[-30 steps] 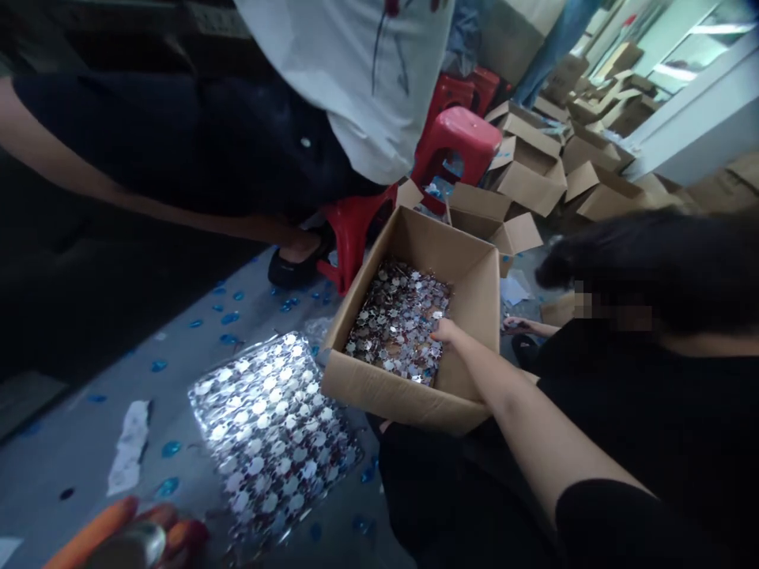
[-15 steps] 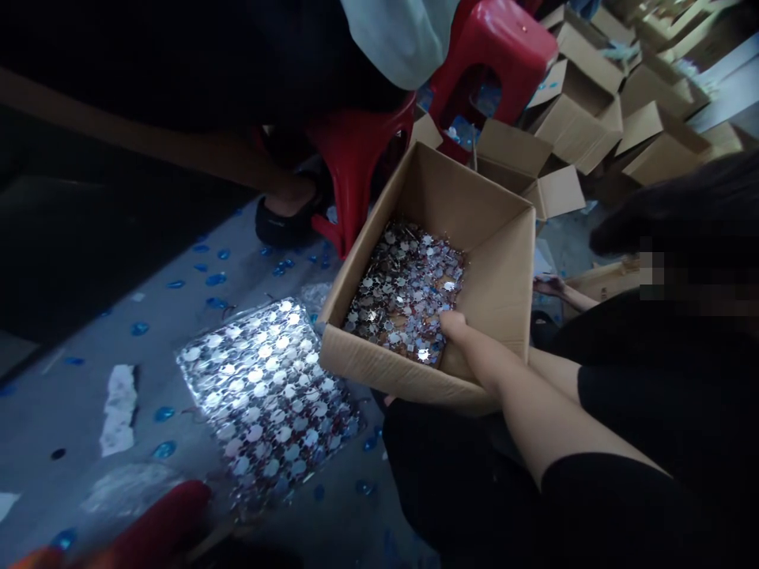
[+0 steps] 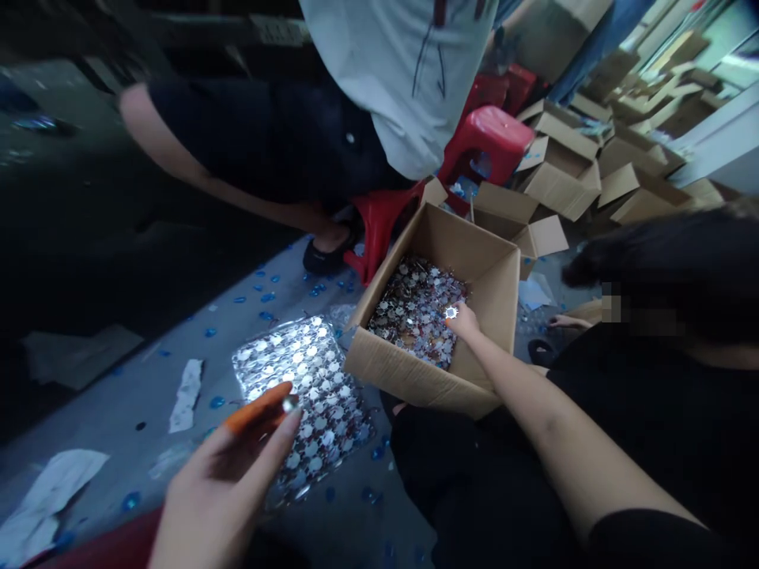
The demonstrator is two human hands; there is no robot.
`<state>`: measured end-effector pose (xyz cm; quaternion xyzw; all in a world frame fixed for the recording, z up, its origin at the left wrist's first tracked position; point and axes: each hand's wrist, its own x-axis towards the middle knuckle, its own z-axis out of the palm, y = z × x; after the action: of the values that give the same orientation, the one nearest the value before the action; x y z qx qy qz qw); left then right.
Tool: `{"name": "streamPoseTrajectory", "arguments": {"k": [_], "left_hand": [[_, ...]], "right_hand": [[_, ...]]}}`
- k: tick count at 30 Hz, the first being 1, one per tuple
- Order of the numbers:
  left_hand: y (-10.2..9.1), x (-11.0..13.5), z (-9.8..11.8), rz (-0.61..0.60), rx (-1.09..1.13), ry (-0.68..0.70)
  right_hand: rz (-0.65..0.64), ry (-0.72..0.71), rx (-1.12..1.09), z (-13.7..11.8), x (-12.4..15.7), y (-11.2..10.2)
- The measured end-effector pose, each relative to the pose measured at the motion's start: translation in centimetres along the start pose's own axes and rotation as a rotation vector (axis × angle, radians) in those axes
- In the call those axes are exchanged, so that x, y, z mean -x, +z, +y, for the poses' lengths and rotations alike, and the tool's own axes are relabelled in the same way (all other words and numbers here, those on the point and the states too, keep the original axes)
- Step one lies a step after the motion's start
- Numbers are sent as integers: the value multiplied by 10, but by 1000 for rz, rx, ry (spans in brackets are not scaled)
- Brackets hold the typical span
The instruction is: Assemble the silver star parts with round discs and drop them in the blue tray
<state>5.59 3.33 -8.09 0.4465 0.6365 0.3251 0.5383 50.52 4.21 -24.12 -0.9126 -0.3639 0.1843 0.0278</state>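
**Left hand** (image 3: 222,482), lower left of view: carries an orange-handled tool (image 3: 254,412) across the fingers, a small metal tip showing at its end. The tool's exact kind is hard to make out.

**Right hand** (image 3: 464,322): reaches over the box wall, fingertips pinching a single star-shaped silver piece (image 3: 451,313), its outline lost in glare. The hands are well apart.

**Cardboard box** (image 3: 415,379): open, held low against black trousers (image 3: 451,482), directly before the person. Its base carries a loose, shiny layer of silver pieces (image 3: 415,312), flower-shaped, with red flecks and patches of brown showing through. Fingertips (image 3: 398,408) appear at the box's lower edge; whose, cannot be told.

**Floor** (image 3: 118,403), grey: beside the box lies a glittering sheet of silver pieces (image 3: 302,403), partly washed out by glare, with blue pieces (image 3: 266,298) and white paper scraps (image 3: 186,395) scattered about.

**Further off:** a seated person's dark hair (image 3: 670,269), partly blurred; a bare foot (image 3: 566,322); a bending person in a white top (image 3: 403,71) and a black shoe (image 3: 329,257); red plastic stools (image 3: 489,138); open cardboard cartons (image 3: 560,170). The upper left falls into shadow.
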Motion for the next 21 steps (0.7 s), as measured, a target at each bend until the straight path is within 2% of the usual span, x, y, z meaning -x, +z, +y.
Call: {"name": "streamPoseTrajectory", "arguments": {"k": [2, 5, 9, 12, 14, 16, 18, 21], "left_hand": [[2, -1, 4, -53, -12, 76], [0, -2, 2, -67, -118, 334], [-7, 2, 5, -14, -223, 668], [-11, 8, 13, 8, -154, 756], [-15, 12, 19, 24, -84, 769], [-19, 14, 22, 54, -38, 769], [-23, 15, 23, 79, -10, 749], [-28, 16, 21, 78, 36, 706]], "right_hand": [[71, -101, -97, -25, 22, -22], [127, -298, -216, -70, 65, -54], [122, -623, -317, -134, 143, -93], [90, -931, -343, -174, 206, -113], [79, -1010, -361, -193, 241, -117], [76, -976, -417, -206, 266, -110], [75, -925, -495, -214, 280, -97], [62, -914, -571, -218, 286, -77]]}}
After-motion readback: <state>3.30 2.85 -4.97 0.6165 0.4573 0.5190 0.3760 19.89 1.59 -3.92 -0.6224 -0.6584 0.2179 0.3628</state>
